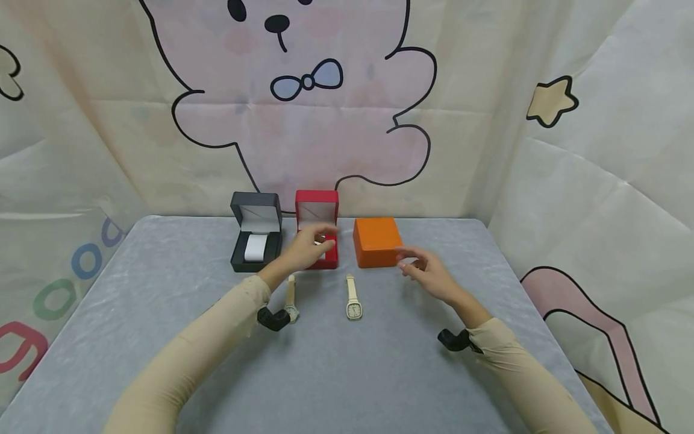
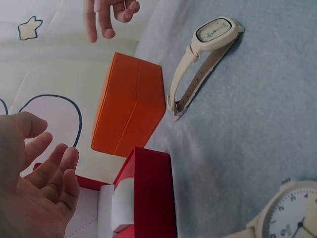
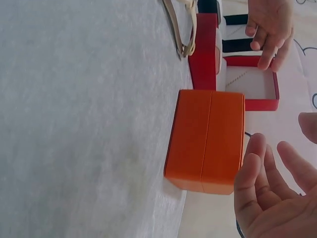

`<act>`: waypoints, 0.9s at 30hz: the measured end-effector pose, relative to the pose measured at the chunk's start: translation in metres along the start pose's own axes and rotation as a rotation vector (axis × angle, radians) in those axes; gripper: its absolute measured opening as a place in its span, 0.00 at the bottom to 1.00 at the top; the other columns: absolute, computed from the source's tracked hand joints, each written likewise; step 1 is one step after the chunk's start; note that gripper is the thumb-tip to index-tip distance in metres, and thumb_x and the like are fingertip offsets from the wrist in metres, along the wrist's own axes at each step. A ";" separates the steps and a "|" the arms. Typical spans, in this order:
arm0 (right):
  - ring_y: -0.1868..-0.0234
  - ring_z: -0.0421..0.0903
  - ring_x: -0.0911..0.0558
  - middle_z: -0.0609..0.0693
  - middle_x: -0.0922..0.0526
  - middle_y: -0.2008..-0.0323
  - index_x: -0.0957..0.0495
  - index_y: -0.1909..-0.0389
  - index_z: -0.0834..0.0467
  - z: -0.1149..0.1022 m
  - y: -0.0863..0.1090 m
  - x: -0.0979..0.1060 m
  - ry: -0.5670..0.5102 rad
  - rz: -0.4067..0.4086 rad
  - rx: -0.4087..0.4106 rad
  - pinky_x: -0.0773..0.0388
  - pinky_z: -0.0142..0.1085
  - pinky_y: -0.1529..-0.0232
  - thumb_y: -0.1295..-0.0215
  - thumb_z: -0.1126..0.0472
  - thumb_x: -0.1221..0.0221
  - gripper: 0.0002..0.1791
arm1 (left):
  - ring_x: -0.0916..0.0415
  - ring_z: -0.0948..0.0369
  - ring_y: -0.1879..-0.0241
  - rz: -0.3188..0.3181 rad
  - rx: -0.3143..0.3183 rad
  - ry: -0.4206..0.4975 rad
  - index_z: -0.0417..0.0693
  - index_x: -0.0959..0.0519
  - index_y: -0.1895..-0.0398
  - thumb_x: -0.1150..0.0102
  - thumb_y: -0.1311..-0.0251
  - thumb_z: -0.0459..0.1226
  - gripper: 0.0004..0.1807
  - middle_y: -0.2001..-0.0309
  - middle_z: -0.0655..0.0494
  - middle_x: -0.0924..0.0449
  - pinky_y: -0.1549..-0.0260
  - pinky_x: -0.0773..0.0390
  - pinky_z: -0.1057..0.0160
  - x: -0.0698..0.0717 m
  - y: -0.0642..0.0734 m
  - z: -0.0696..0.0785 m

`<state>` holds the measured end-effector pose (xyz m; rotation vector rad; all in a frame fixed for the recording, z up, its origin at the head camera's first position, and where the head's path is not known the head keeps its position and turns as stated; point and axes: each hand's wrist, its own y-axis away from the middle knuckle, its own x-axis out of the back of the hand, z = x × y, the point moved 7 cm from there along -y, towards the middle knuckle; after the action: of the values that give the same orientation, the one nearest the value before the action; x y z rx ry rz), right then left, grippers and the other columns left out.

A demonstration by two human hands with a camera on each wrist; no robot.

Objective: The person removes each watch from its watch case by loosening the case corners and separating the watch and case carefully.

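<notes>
My left hand (image 1: 305,250) hovers over the opened red watch box (image 1: 317,196), fingers loosely bent and holding nothing. In the left wrist view, a white cushion (image 2: 124,204) sits inside that box. Beside the right front edge of the closed orange box (image 1: 376,244) is my right hand (image 1: 428,274), also holding nothing, its fingers loosely curved. Whether its fingertips touch the orange box cannot be told. Two cream-strapped watches lie in front of the boxes: one with a rounded oblong face (image 1: 354,310), the other with a round face (image 2: 296,218), partly behind the left wrist's camera.
An opened dark grey watch box (image 1: 257,202) with a white cushion stands left of the red one. All the boxes stand near the back edge of the table (image 1: 347,374), which has a grey-blue cloth. Printed curtains (image 1: 477,120) hang behind and beside it.
</notes>
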<state>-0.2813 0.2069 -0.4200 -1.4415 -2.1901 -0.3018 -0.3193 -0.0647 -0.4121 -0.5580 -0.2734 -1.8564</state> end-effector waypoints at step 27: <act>0.44 0.65 0.20 0.71 0.28 0.35 0.38 0.25 0.62 0.037 -0.011 0.018 -0.017 0.093 -0.148 0.15 0.45 0.50 0.26 0.62 0.42 0.31 | 0.31 0.46 0.31 -0.074 0.021 -0.007 0.54 0.36 0.24 0.36 0.35 0.43 0.37 0.27 0.48 0.32 0.34 0.29 0.41 -0.030 -0.029 0.003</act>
<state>-0.3075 0.2328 -0.4411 -1.6260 -2.1441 -0.4287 -0.3379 -0.0279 -0.4221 -0.5462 -0.3218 -1.9211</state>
